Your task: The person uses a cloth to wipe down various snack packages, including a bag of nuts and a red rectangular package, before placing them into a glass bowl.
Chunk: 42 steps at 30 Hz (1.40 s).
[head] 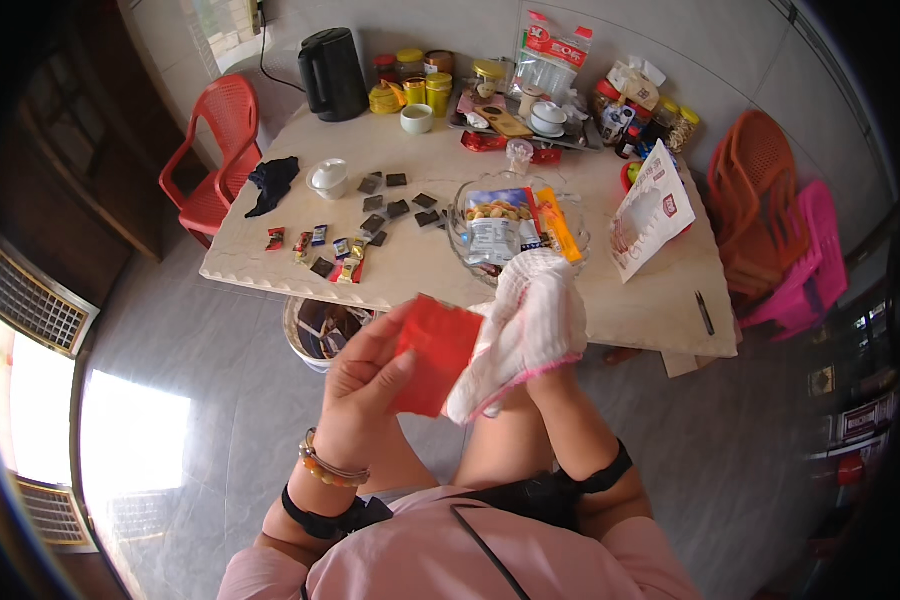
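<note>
A red packet (pixel 439 356) is pinched between the thumb and fingers of my left hand (pixel 367 375), raised in front of the table's near edge. Just right of it, white knit gloves (pixel 536 315) with pink cuff edging cover my right hand (pixel 555 375). Only the wrist shows below the cuff, so whether a glove is worn or gripped cannot be made out. The glove fabric partly lies behind the packet's right side. Beyond the gloves, a scalloped glass bowl (pixel 461 251) holds a snack pouch (pixel 499 221) and an orange packet (pixel 559 225).
Dark wrapped squares (pixel 397 208) and small wrapped sweets (pixel 341 247) lie on the stone-topped table (pixel 255 262). A lidded white cup (pixel 328 178), black cloth (pixel 274 184), electric kettle (pixel 334 75), white pouch (pixel 652 214) and pen (pixel 703 313) surround them. Below stands a bin (pixel 296 337).
</note>
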Motion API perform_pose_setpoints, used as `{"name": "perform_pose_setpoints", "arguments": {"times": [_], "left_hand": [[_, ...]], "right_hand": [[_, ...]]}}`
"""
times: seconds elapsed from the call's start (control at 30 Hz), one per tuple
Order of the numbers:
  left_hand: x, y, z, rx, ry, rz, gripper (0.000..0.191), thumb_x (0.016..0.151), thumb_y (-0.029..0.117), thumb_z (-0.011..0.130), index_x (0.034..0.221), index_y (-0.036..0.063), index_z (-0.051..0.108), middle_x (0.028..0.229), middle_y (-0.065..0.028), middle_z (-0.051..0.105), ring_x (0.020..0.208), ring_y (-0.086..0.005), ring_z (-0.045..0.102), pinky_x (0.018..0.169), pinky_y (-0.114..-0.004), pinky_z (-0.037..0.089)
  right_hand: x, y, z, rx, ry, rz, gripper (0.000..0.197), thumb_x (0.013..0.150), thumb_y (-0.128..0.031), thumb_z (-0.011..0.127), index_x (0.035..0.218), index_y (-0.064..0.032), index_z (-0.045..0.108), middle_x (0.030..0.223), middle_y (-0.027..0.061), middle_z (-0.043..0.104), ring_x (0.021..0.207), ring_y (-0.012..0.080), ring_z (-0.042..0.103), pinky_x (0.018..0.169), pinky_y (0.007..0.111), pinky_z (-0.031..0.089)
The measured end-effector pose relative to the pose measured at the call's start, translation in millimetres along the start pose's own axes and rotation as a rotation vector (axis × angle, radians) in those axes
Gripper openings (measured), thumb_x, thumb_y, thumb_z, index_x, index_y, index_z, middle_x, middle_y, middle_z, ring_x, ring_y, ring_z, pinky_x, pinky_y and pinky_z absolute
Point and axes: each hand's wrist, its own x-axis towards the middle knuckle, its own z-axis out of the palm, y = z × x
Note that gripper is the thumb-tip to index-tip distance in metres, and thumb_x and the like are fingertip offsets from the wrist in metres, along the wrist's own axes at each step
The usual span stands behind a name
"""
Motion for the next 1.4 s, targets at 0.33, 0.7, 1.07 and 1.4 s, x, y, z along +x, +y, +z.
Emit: {"name": "perform_pose_setpoints", "arguments": {"times": [0.33, 0.7, 1.07, 1.4], "left_hand": [[7, -4, -2, 0.501, -0.065, 0.085, 0.017, 0.094, 0.012, 0.051, 0.109, 0.0027, 0.048, 0.103, -0.0031, 0.058, 0.096, -0.0089, 0.052, 0.087, -0.025, 0.042], [15, -2, 0, 0.369, 0.136, 0.161, 0.023, 0.101, 0.018, 0.039, 0.108, 0.0014, 0.052, 0.097, 0.0012, 0.055, 0.089, -0.0043, 0.046, 0.083, -0.020, 0.039], [11, -3, -12, 0.489, 0.039, 0.070, 0.022, 0.099, 0.021, 0.044, 0.104, 0.0013, 0.053, 0.092, 0.0014, 0.056, 0.083, -0.0047, 0.047, 0.079, -0.019, 0.040], [21, 1, 2, 0.378, 0.139, 0.261, 0.016, 0.099, 0.016, 0.044, 0.099, 0.0024, 0.051, 0.091, -0.0001, 0.058, 0.081, -0.0036, 0.048, 0.075, -0.019, 0.042]], "right_hand": [[-31, -6, 35, 0.349, -0.046, -0.055, 0.026, 0.073, -0.027, 0.062, 0.089, -0.0060, 0.059, 0.085, 0.0155, 0.058, 0.077, 0.0345, 0.055, 0.071, 0.041, 0.046], [-56, 30, 47, 0.252, -0.016, -0.651, 0.052, 0.073, -0.033, 0.067, 0.117, -0.0084, 0.053, 0.113, 0.0109, 0.057, 0.104, 0.0283, 0.056, 0.089, 0.038, 0.045], [-44, 9, 38, 0.306, 0.046, -0.547, 0.043, 0.066, -0.030, 0.072, 0.100, -0.0084, 0.058, 0.093, 0.0118, 0.060, 0.084, 0.0290, 0.059, 0.070, 0.039, 0.048], [-89, 39, 83, 0.723, -0.220, -0.347, 0.046, 0.079, -0.015, 0.068, 0.121, -0.0060, 0.053, 0.112, 0.0079, 0.061, 0.101, 0.0219, 0.059, 0.091, 0.033, 0.047]]}}
